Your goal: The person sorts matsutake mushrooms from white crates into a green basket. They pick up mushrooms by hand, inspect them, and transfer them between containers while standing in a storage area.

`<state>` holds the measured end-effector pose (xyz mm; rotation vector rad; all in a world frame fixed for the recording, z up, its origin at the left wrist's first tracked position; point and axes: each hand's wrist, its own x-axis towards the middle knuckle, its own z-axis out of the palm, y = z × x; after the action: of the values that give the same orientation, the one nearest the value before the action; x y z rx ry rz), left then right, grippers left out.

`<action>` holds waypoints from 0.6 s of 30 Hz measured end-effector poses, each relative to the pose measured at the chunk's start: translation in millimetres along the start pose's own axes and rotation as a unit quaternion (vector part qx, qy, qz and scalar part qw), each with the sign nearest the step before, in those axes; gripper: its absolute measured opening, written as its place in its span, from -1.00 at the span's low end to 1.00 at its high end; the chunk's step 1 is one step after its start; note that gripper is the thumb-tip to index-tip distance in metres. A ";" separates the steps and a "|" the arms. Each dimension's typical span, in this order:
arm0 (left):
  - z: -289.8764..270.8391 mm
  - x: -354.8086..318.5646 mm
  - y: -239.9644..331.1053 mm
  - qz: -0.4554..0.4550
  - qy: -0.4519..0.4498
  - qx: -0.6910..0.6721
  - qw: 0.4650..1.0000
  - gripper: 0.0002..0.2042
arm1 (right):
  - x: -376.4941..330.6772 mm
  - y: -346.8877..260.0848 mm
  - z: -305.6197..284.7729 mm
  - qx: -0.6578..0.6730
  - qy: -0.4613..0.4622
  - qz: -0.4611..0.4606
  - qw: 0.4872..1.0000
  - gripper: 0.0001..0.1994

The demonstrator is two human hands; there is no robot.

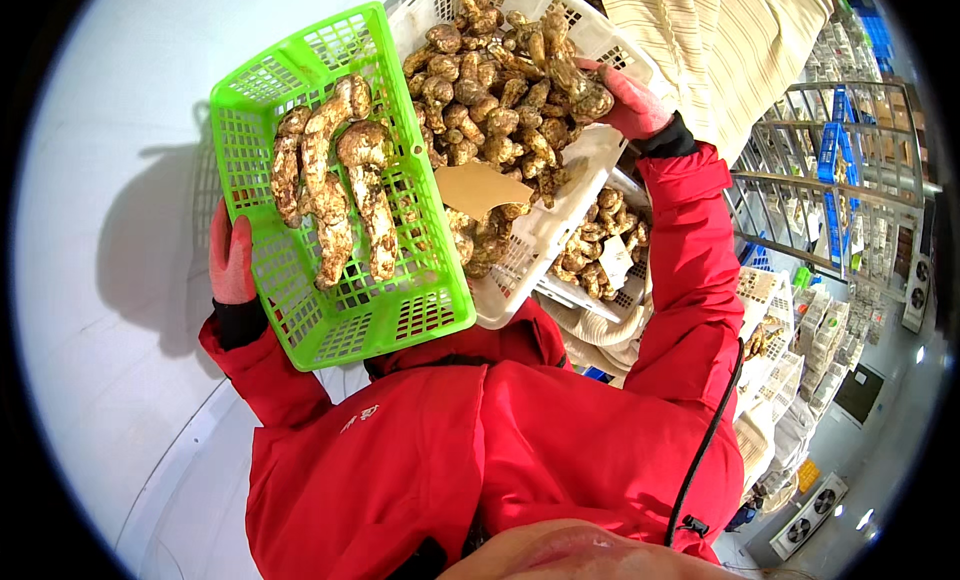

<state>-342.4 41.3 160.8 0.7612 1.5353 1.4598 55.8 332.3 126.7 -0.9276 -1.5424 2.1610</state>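
Note:
My left hand (231, 257), in a pink glove, grips the left side of a green plastic basket (440, 230), its fingers partly hidden by the wall. The basket is tilted, and several long-stemmed brown mushrooms (368, 190) lie inside it. To its right stands a white basket (545, 235) heaped with more such mushrooms (500, 120). At the heap's right edge my gloved right hand (634, 104) is closed round a large mushroom (575, 83). A piece of tan cardboard (482, 188) lies on the heap.
Below the white basket another crate of mushrooms (597, 242) shows, with a pale card (614, 262) on it. A striped beige cloth (715, 50) hangs at the upper right. Metal railings (830, 185) and stacked white crates (760, 380) stand farther right. A white surface (110, 110) extends on the left.

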 end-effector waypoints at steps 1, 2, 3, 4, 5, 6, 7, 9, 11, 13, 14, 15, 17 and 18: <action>-0.3 0.2 -0.5 0.006 -0.006 -0.011 1.000 -0.59 | 0.8 1.0 6.0 0.187 -0.037 -0.001 0.982 -0.53; -1.9 0.5 -2.0 0.007 -0.006 -0.011 1.000 -0.59 | 4.0 6.1 4.1 0.232 -0.035 0.006 0.972 -0.56; -4.7 0.2 -4.0 0.008 -0.004 -0.003 1.000 -0.59 | 4.9 5.4 7.7 0.231 -0.037 0.006 0.972 -0.56; -6.1 -0.2 -4.7 0.009 -0.002 0.005 1.000 -0.59 | 4.9 4.5 12.9 0.249 -0.039 -0.016 0.968 -0.55; -6.6 -0.9 -3.7 0.009 0.000 0.004 1.000 -0.59 | 5.3 3.7 16.0 0.266 -0.040 -0.039 0.962 -0.54; -5.6 -1.7 -1.3 0.008 -0.005 0.012 1.000 -0.59 | 9.6 6.6 15.5 0.290 -0.039 -0.014 0.956 -0.53; -4.6 -2.4 -0.1 0.006 -0.011 0.020 1.000 -0.59 | 9.8 7.5 14.7 0.288 -0.041 -0.013 0.957 -0.53; -3.0 -1.3 -1.3 0.008 0.000 0.001 1.000 -0.58 | 9.7 7.8 16.6 0.277 -0.056 0.015 0.959 -0.52; -1.9 -2.2 -1.2 0.010 0.011 -0.018 1.000 -0.56 | 11.5 7.3 22.6 0.282 -0.066 0.044 0.956 -0.53; 0.2 -1.3 -1.7 0.001 0.033 -0.015 0.999 -0.57 | 9.2 -0.3 37.9 0.098 0.036 0.000 0.995 -0.56; -1.5 -2.3 -1.6 0.001 0.037 -0.015 0.999 -0.57 | 6.1 -15.4 40.7 -0.166 0.106 0.017 0.980 -0.58; -2.8 -2.1 -1.3 -0.003 0.035 -0.006 0.999 -0.58 | 7.0 -14.8 34.5 -0.168 0.105 0.016 0.980 -0.58; -4.0 -1.5 -0.4 -0.008 0.030 0.002 1.000 -0.58 | 9.5 -10.5 19.0 -0.413 0.166 -0.017 0.895 -0.56; -3.0 -1.9 -0.9 -0.004 0.031 -0.001 1.000 -0.58 | 6.6 -11.4 17.9 -0.368 0.144 0.057 0.917 -0.52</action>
<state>-344.1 38.2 160.0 0.7131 1.5808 1.4906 37.8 327.6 138.8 -1.5049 -2.2113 1.3828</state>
